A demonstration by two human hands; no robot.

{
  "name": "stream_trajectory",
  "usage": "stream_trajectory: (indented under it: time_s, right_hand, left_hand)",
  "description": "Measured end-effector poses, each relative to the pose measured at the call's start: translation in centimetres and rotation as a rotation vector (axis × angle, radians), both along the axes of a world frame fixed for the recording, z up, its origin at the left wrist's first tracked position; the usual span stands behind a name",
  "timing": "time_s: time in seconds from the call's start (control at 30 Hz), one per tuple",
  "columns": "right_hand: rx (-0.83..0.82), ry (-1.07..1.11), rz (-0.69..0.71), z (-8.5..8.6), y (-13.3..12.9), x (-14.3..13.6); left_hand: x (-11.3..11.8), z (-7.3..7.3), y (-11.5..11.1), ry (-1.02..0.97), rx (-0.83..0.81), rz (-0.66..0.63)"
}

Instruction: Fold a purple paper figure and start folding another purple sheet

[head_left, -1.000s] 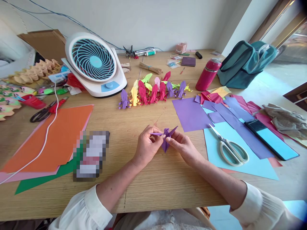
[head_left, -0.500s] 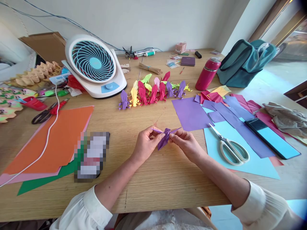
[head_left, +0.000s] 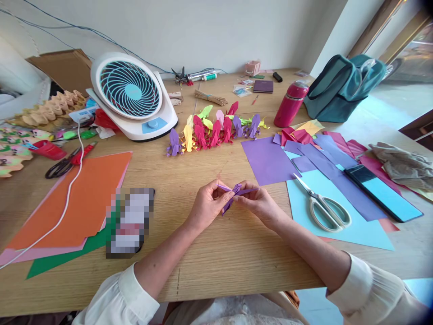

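Your left hand (head_left: 208,203) and right hand (head_left: 263,205) pinch the small, pointed, purple folded-paper figure (head_left: 237,188). An uneven pull could tear it or skew its folds.

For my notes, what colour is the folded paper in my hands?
The folded paper is purple, shown best in the head view.

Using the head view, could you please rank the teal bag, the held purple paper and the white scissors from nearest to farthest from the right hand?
1. Held purple paper: pinched against the right hand, on its left.
2. White scissors: to the hand's right, on the blue paper.
3. Teal bag: farther right, toward the back.
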State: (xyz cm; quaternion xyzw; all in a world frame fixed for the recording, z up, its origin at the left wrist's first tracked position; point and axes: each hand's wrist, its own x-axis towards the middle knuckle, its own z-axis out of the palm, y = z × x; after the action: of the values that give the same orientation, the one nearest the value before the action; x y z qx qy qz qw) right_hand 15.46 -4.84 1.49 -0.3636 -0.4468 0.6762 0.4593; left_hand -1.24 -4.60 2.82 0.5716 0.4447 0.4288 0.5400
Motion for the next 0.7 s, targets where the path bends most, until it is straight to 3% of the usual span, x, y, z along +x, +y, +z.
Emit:
stream_trajectory:
  time_s: [0.17,0.37,0.7]
  right_hand:
    - [0.04,-0.025,0.069,0.3,-0.1,-0.2]
    - [0.056,-0.089,-0.023,-0.2,0.1,-0.3]
    - [0.203,-0.299,-0.129,-1.4,-0.6,-0.2]
  left_hand:
    - [0.1,-0.2,0.0,-0.032,-0.02,0.016]
    - [0.1,0.3,-0.4,0.047,0.083,0.027]
    - [-0.1,-0.1,-0.4,0.207,0.276,0.073]
